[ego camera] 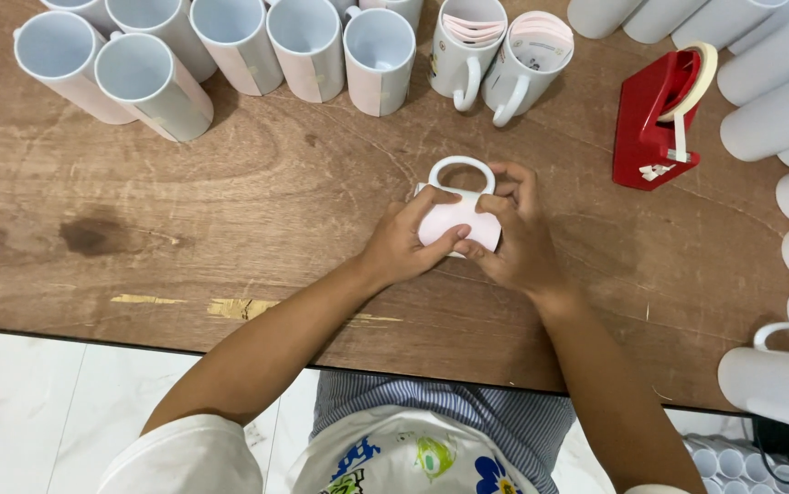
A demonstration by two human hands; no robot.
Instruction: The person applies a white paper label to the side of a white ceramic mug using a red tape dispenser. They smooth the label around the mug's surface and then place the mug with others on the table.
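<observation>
While lying on the wooden surface (230, 210), white mug (456, 215) gripped by both hands, left (405, 240) and right (515, 240), fingers curled round its pink wrap; red tape dispenser (655, 123) far right.

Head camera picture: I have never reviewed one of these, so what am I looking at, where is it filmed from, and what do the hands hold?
There is one picture, taken by a camera worn on a person's head, looking down at their own bare hands over a brown wooden table. The left hand and the right hand together clasp a white ceramic mug wrapped in a pale pink sheet, lying on its side with its handle pointing away. Rows of similar wrapped white mugs stand along the far edge, plain white mugs lie stacked on the right, and a red tape dispenser with a cream tape roll sits near them.
</observation>
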